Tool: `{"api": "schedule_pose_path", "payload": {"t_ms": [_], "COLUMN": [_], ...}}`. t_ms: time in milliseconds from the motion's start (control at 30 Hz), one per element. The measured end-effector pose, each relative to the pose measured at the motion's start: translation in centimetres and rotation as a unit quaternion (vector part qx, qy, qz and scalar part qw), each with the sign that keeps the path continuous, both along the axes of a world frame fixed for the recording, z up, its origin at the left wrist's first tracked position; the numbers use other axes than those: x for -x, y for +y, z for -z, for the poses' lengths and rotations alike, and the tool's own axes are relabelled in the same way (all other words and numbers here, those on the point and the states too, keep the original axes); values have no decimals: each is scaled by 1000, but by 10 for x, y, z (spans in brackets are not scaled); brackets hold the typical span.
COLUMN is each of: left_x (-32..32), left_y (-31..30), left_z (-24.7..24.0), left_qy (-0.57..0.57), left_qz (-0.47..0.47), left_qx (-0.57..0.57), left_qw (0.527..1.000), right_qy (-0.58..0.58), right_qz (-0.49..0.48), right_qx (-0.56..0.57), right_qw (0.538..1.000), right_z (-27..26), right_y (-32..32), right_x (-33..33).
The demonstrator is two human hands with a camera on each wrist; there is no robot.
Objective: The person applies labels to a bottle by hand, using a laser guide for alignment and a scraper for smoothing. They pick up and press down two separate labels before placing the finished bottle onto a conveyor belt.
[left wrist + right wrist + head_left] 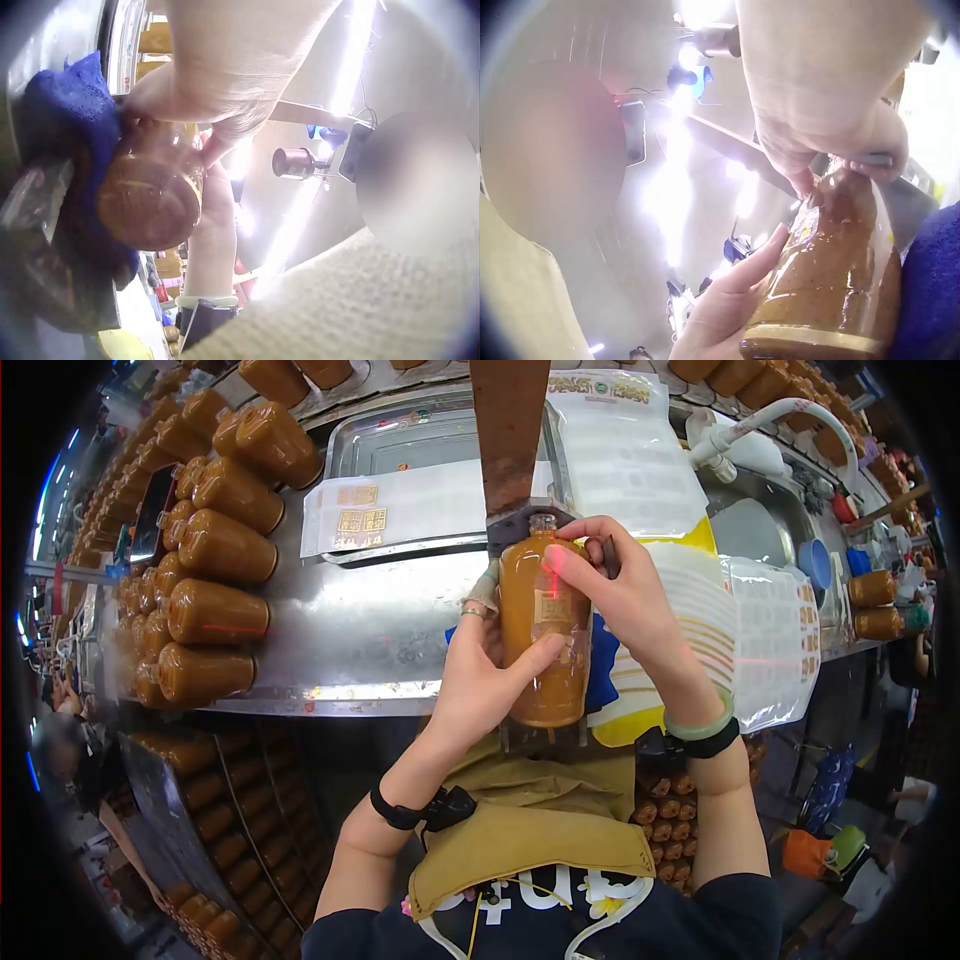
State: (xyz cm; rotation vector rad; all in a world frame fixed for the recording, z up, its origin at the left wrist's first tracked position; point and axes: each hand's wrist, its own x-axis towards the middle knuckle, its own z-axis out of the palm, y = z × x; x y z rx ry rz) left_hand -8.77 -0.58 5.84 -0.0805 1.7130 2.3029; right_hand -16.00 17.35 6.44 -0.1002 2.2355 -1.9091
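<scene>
A brown glazed bottle (540, 650) lies with its neck pointing away from the person, a gold-printed label (553, 607) on its upper face. My left hand (480, 685) grips its side, thumb over the front; a greyish wrap (485, 586) covers part of one finger. My right hand (630, 585) is at the shoulder, thumb pressing beside the label and index finger at the neck. Its curled fingers hold a slim dark grey strip (871, 159). A blue cloth (82, 112) lies under the bottle. Red light falls on the right thumb and label.
Rows of similar brown bottles (220, 610) stand on the left of the metal bench (340, 630). Behind is a metal tray (400, 440) with a label sheet (400, 505) across its front. More label sheets (775, 630) and a sink (740, 490) with a white tap (790, 410) are right.
</scene>
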Motion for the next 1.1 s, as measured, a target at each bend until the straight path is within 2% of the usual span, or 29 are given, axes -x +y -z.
{"api": "schedule_pose_path", "payload": {"t_ms": [267,333,433,633,1100], "left_x": [1,4,11,17,17], "left_y": [0,-2,-4,-1,-2], "left_z": [2,1,0,0,3], "left_qy": [0,-6,-36,-37,-35], "left_qz": [-6,-12,-38,-40,-37], "left_qx": [-1,-22,-85,-50,-57], "left_qw": [1000,1000,995,997,997], "right_qy": [8,-59,-97,-74,-87], "right_qz": [10,41,50,56,73], "right_qx": [0,89,120,108,112], "right_qw": [1000,993,987,990,987], "right_z": [-2,-5,-3,2,-1], "right_y": [-1,1,5,2,-1], "right_x": [-3,-6,-23,-51,-51]}}
